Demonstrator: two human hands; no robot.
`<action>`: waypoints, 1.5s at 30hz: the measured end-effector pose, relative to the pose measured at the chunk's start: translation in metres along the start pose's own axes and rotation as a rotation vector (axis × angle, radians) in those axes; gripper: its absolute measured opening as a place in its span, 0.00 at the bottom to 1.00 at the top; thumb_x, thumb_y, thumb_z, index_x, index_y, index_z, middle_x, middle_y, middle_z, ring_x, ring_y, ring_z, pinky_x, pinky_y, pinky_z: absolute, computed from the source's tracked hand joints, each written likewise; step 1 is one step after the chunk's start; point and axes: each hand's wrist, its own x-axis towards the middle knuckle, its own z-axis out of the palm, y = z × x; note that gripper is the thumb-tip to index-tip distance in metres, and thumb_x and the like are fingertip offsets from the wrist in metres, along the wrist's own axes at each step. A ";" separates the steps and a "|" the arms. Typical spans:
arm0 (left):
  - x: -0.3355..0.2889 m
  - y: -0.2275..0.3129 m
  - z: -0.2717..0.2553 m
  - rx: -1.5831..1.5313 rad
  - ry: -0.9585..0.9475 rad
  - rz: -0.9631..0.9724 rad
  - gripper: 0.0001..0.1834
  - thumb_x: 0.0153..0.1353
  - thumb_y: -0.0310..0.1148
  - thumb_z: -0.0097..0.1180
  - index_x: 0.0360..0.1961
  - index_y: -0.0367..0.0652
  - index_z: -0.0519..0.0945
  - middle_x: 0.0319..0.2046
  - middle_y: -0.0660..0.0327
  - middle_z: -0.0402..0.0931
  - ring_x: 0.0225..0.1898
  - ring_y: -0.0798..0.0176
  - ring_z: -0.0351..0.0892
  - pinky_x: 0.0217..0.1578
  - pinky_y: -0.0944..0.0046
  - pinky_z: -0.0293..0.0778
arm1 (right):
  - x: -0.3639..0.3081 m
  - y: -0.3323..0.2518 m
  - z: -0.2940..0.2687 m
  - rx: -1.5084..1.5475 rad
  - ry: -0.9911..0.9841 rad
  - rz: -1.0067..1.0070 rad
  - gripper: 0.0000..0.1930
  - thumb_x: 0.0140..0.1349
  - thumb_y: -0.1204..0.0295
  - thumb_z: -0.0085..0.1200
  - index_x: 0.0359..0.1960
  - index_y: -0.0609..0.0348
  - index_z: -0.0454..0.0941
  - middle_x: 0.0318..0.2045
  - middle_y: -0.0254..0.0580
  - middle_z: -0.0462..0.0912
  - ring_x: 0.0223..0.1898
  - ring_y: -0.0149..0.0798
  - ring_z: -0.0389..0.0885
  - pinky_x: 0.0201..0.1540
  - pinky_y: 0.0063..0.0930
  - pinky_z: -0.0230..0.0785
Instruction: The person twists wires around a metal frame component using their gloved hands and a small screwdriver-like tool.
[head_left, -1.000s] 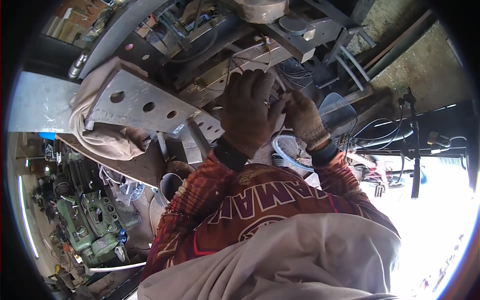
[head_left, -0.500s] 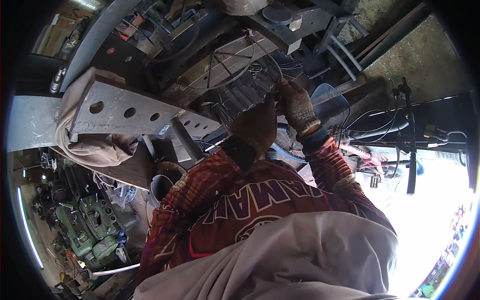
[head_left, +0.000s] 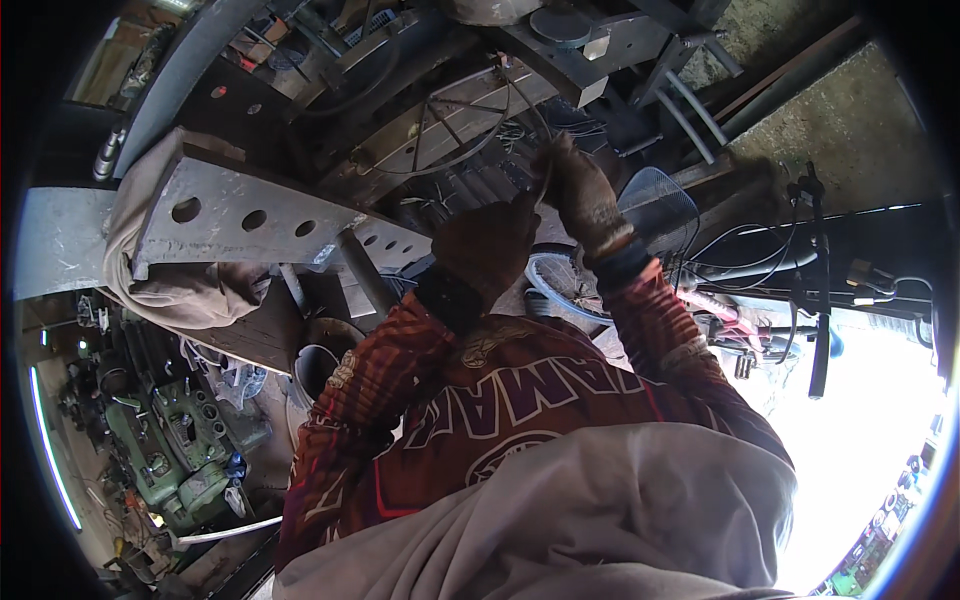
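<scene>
- The right hand (head_left: 585, 195), gloved and raised higher than the other, is curled closed around thin wire (head_left: 535, 115) at the rim of a wire wheel (head_left: 450, 120); the fingers wrap the strand, though how firmly they pinch it I cannot tell.
- The wire runs up and away from this hand toward the top of the view, so its long axis leads from the knuckles outward to the wheel's hub.
- The left hand (head_left: 490, 245), also gloved, sits just below and to the left of the right one, its back toward the camera. The fingers look bunched together, but whether they grip anything is hidden.
- The right hand is the nearer of the two to the wire; the left is close beside it, not visibly touching the strand.
- Further left of the left hand lies a grey steel beam (head_left: 250, 215) with round holes, a cloth (head_left: 180, 290) draped over its near end.
- To the right of the right hand stands a mesh fan guard (head_left: 660, 200), and beyond that a bicycle handlebar (head_left: 815, 290) with cables.
- Below both hands, a bicycle wheel (head_left: 555, 285) shows between the forearms.
</scene>
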 end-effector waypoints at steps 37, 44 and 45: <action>0.015 -0.062 -0.014 0.471 0.070 0.027 0.14 0.66 0.41 0.56 0.51 0.53 0.78 0.29 0.65 0.79 0.31 0.60 0.84 0.31 0.55 0.79 | 0.079 -0.018 0.104 0.769 0.289 0.269 0.36 0.69 0.31 0.36 0.41 0.56 0.76 0.24 0.38 0.74 0.27 0.43 0.75 0.33 0.40 0.71; 0.041 -0.041 -0.018 0.321 0.154 0.016 0.13 0.67 0.40 0.53 0.51 0.55 0.77 0.30 0.63 0.81 0.29 0.59 0.84 0.27 0.55 0.81 | 0.077 -0.025 0.061 0.792 -0.177 0.198 0.31 0.74 0.40 0.37 0.48 0.57 0.76 0.29 0.40 0.78 0.33 0.44 0.79 0.41 0.41 0.75; 0.043 -0.038 -0.020 0.341 0.140 0.010 0.13 0.67 0.40 0.53 0.51 0.55 0.77 0.30 0.63 0.81 0.29 0.59 0.84 0.26 0.56 0.81 | 0.071 -0.019 0.061 0.872 -0.186 0.185 0.28 0.75 0.43 0.39 0.48 0.56 0.76 0.32 0.41 0.80 0.34 0.43 0.80 0.43 0.40 0.76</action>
